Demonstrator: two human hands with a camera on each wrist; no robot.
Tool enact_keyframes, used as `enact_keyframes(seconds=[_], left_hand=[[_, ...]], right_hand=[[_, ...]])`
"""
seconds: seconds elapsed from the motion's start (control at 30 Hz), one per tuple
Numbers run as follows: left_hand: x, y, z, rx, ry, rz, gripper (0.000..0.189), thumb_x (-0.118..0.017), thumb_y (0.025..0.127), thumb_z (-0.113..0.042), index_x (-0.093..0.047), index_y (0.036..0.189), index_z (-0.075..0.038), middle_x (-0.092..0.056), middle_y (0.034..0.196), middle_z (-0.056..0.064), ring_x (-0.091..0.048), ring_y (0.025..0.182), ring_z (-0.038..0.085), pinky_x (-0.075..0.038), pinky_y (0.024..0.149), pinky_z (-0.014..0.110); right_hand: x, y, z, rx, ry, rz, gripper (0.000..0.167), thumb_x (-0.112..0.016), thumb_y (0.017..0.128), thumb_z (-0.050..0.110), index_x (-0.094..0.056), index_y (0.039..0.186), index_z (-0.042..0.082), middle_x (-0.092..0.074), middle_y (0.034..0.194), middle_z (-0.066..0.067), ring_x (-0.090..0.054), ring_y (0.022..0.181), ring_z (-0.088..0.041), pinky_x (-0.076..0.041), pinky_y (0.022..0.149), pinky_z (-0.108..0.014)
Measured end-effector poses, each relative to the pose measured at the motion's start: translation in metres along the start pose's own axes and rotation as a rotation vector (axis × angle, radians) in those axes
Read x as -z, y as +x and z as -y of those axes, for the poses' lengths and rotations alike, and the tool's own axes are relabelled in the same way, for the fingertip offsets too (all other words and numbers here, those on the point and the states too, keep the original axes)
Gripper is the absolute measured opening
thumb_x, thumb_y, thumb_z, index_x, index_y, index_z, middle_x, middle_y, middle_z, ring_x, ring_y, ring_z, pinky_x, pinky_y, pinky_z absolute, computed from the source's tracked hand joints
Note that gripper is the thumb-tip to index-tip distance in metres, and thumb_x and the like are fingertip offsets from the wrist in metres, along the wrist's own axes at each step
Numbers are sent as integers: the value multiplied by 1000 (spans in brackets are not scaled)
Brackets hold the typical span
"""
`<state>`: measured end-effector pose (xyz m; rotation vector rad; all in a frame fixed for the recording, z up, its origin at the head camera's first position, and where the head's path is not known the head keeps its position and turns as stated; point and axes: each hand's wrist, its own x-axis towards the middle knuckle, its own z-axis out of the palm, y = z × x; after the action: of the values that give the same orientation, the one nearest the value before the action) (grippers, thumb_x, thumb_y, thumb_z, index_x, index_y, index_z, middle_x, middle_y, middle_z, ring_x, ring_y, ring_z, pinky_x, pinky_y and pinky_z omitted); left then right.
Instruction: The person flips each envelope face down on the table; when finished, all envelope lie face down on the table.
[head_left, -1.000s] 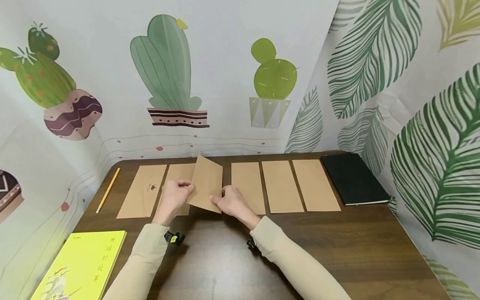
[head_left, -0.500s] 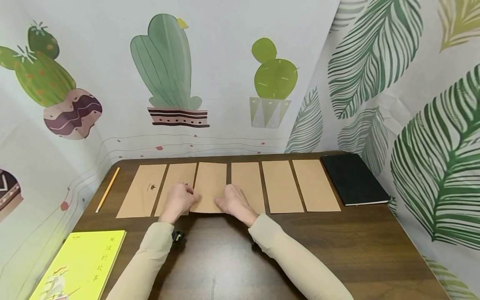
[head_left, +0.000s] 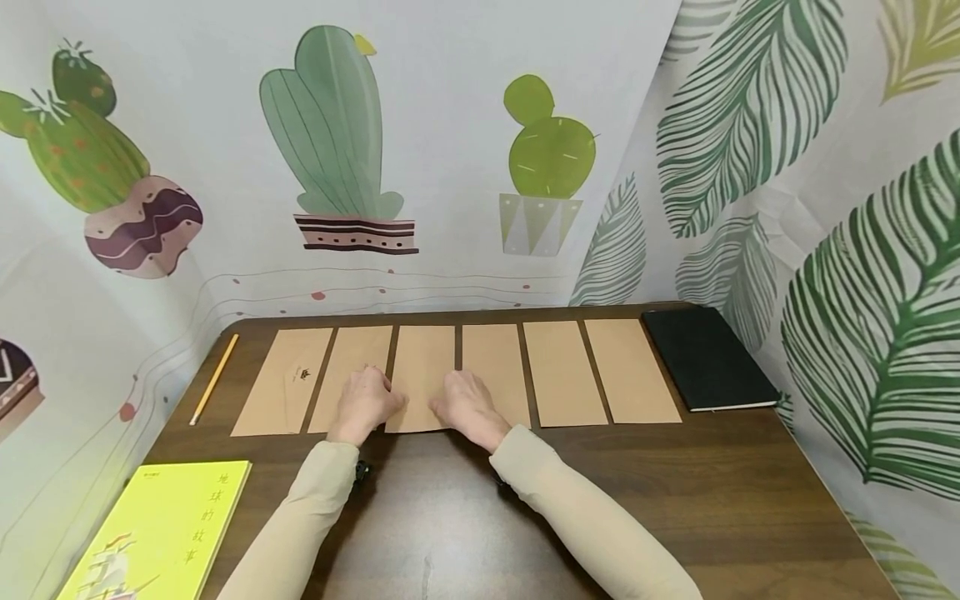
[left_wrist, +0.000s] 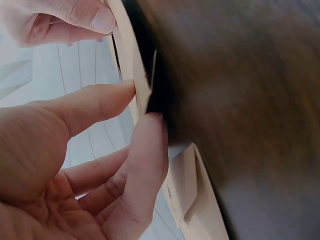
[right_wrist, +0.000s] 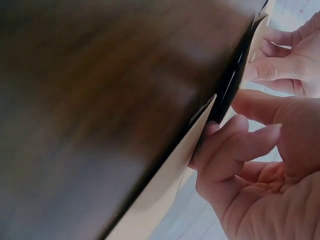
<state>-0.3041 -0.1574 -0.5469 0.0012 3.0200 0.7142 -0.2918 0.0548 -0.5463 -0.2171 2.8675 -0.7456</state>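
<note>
Envelopes (head_left: 425, 354) on wooden table (head_left: 675, 508), cactus-print backdrop (head_left: 450, 125)

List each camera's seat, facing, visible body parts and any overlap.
Head: worn on head, facing forward-down at envelopes; left hand, right hand, sleeves show.
Left wrist: worn there, facing the left fingers at an envelope edge; both hands show.
Right wrist: worn there, facing the right fingers at an envelope edge; both hands show.
Shared: both wrist views catch both hands and dark tabletop.
</note>
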Motion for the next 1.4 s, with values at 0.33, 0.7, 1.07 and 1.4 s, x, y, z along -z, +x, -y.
enact_keyframes(seconds=[0.33,0.7,1.07,1.4], left_hand=[[-11,6,5,-34,30,-25,22,-83,80,-29,-72,65,-18,-73,91,13,-65,74,29,-51,58,36],[47,-39,-32,-53,-105,-66,38,-76,101,-37,-83,102,1,-83,106,21,-78,85,33,-64,80,49],[86,-51,-21,31,-112,-131,41,-70,104,-36,-81,111,3,-84,101,21,-77,97,42,-57,72,41],[99,-49,-4,39,-96,-163,37,-70,104,-32,-82,112,2,-83,107,24,-75,104,45,-57,78,47]], right_hand=[[-7,-1,-2,72,-133,-84,42,-85,94,36,-59,65,18,-70,74,1,-62,66,-13,-50,56,-29],[28,-38,40,108,15,-113,38,-80,100,35,-62,76,12,-53,63,2,-49,56,-11,-45,53,-24],[31,-52,90,147,75,-101,44,-80,100,40,-57,72,14,-40,57,8,-38,45,-4,-31,42,-19],[13,-39,114,154,80,-7,35,-76,102,33,-71,70,18,-63,60,7,-52,52,-6,-43,49,-21]])
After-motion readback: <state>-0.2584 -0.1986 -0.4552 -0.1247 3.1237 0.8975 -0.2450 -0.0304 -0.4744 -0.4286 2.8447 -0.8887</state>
